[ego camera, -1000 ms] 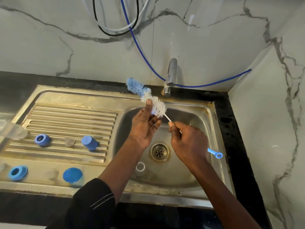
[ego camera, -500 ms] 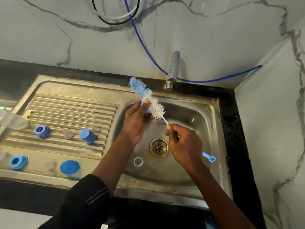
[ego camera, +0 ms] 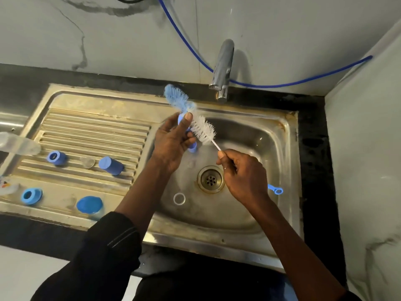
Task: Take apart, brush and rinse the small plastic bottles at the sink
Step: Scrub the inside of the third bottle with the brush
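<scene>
While the brush (ego camera: 204, 131) lies across the left hand (ego camera: 171, 146) much as it did a second ago, only nudged toward the basin's left wall, scrubbing looks to be still under way. That hand's grip is curled round a small blue part (ego camera: 192, 147) above the sink (ego camera: 288, 161); whether the bristles pass through it I cannot tell. The right hand (ego camera: 243, 177) pinches the wire handle tight. Other blue pieces (ego camera: 110, 165) wait near the sink's left edge, and the tap (ego camera: 222, 68) shows no water.
</scene>
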